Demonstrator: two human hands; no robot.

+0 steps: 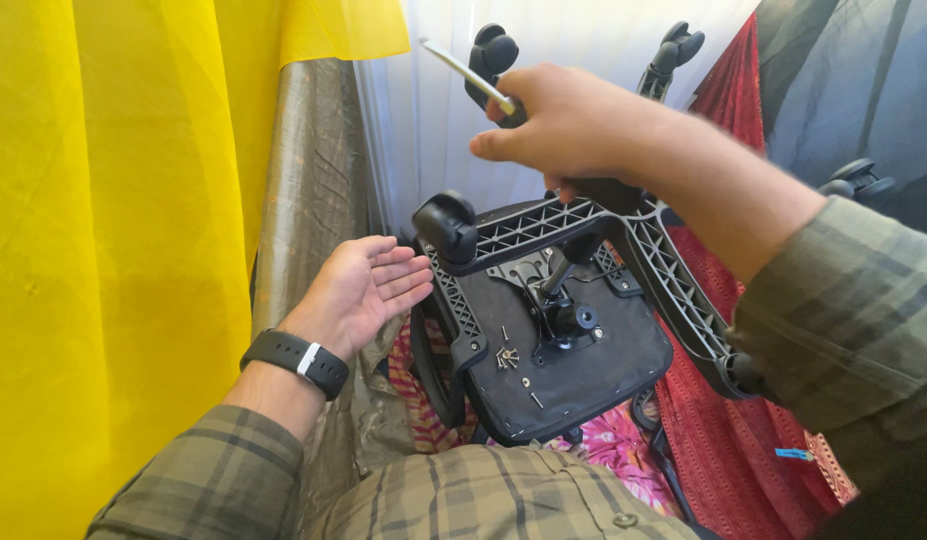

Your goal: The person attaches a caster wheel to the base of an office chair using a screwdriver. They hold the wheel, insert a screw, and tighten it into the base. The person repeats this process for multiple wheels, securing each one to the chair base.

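- Plaid sleeves frame the shot from 6 o'clock, where a person kneels over an upturned office chair (569, 375).
- Left hand (369, 290), at 9 o'clock of the chair, lies open, palm up, fingers spread and holding nothing; a black wristband (296, 362) sits behind it.
- Right hand (569, 125), at 12 o'clock, is closed around a slim silver tool (469, 75), raised over the 5-star wheeled base (624, 245).
- Loose screws (509, 358) rest on the seat's underside, at its 9 o'clock.
- By the look of it, fastening work on the seat mechanism (564, 315) is under way; lowering the tool squarely onto a fastener would need care.
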